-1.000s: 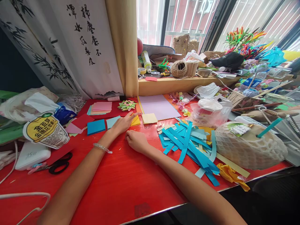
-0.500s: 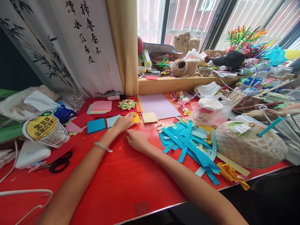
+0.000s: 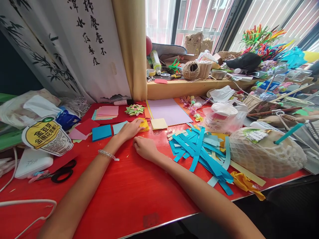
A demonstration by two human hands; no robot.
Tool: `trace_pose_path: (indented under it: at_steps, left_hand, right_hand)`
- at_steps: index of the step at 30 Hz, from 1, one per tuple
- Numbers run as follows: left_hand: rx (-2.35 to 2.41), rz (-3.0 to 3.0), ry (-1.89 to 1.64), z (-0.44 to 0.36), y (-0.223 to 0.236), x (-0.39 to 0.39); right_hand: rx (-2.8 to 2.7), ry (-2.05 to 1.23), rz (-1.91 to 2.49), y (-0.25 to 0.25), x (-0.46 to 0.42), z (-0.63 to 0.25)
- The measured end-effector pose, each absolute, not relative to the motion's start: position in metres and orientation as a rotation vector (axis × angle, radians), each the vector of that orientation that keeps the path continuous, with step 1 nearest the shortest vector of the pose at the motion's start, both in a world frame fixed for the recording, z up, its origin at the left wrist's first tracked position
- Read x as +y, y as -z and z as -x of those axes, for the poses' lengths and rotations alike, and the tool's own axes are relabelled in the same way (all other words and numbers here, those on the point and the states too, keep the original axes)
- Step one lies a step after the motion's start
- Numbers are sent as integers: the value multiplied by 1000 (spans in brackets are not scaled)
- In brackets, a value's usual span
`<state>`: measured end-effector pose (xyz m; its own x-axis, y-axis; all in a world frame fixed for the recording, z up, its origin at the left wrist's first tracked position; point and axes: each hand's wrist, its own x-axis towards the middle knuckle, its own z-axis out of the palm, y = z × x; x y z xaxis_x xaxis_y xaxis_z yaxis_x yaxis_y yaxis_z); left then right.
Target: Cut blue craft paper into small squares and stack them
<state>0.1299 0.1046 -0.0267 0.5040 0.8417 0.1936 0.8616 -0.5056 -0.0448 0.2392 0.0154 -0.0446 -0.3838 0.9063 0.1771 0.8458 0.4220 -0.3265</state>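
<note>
My left hand [image 3: 130,128], with a beaded bracelet on its wrist, reaches over the table with fingers stretched out. Its fingertips lie on a small stack of yellow paper squares [image 3: 145,124]. Close by to the right, my right hand [image 3: 146,147] rests on the tabletop with curled fingers, and nothing shows in it. A cream paper stack [image 3: 159,123] sits just right of the yellow one. Left of my left hand are light blue squares [image 3: 119,127] and a blue stack [image 3: 102,132]. Behind it is a folded green-and-pink paper piece [image 3: 134,110].
Loose blue paper strips [image 3: 199,149] are heaped on the right, beside a netted coconut [image 3: 266,152] with a straw. A lilac sheet [image 3: 168,111] lies at the back. Black-handled scissors [image 3: 62,172] and a white power bank [image 3: 35,162] are on the left of the red table [image 3: 124,199].
My left hand has drawn back slightly to the left, so more of the yellow paper shows. The right hand stays nearly in place. The view has shifted a little.
</note>
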Motion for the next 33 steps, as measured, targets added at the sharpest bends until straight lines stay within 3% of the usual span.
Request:
trace_pose_path:
  at_steps: [33]
  left_hand:
    - [-1614, 2435, 236, -145, 35, 101]
  right_hand:
    - [-2329, -202, 1463, 48, 16, -240]
